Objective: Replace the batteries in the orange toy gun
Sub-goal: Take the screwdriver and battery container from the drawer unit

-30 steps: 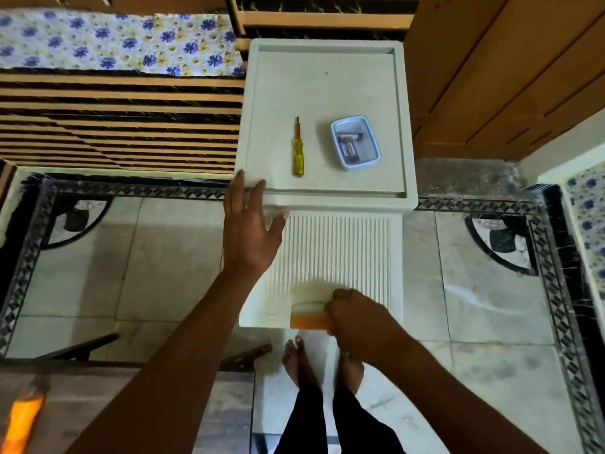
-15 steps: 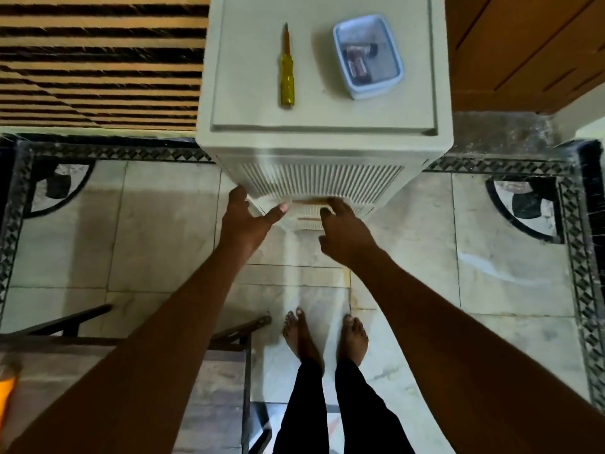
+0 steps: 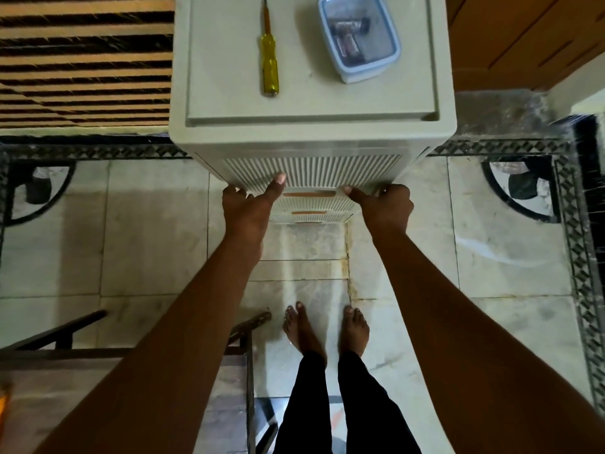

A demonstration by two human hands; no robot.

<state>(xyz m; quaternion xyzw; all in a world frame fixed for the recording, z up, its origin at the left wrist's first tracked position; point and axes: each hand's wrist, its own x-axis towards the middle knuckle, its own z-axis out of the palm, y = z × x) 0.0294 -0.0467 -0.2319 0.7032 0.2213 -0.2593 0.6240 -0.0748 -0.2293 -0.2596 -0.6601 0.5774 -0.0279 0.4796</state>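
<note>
A beige plastic drawer cabinet [image 3: 311, 126] stands in front of me. On its top lie a yellow-handled screwdriver [image 3: 269, 65] and a small blue-rimmed tub [image 3: 358, 37] with batteries [image 3: 348, 44] inside. My left hand [image 3: 248, 208] grips the lower left corner of the ribbed top drawer front [image 3: 314, 172], thumb on the ribs. My right hand [image 3: 384, 206] grips the lower right corner the same way. A sliver of orange [image 3: 4, 404] at the bottom left edge may be the toy gun; I cannot tell.
Lower drawers with orange handles [image 3: 309, 194] show between my hands. A dark metal-framed table [image 3: 131, 352] stands at the lower left. My bare feet [image 3: 327, 332] are on the marble floor. A striped slatted surface [image 3: 85, 60] lies left, wooden doors [image 3: 523, 37] right.
My right hand slid from the middle of the drawer front to its right corner. My left hand shifted to the left corner. The view has moved closer over the cabinet.
</note>
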